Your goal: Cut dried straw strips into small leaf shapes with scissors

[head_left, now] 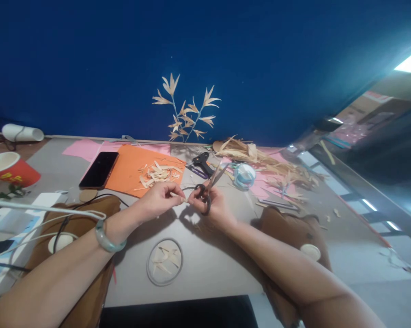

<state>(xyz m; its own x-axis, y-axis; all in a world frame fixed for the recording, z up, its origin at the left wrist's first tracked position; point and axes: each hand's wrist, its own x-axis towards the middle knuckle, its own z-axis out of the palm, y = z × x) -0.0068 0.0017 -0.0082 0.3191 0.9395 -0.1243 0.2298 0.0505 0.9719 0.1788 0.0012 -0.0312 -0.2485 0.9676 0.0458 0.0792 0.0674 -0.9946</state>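
My right hand (215, 206) is closed round the black handles of a pair of scissors (210, 184), whose blades point up and to the right. My left hand (160, 199), with a pale green bangle (107, 240) on its wrist, pinches a thin pale straw strip (178, 196) just left of the scissors. Both hands meet over the grey table (205, 259). Below them lies a round clear lid (164, 261) holding several cut straw pieces.
An orange sheet (132, 168) carries straw cuttings (160, 173), with a black phone (99, 169) to its left. A black glue gun (202, 162), a tape roll (244, 176) and a dried straw pile (260, 159) lie behind. A red paper cup (10, 169) stands far left. A straw-leaf branch (185, 111) decorates the blue wall.
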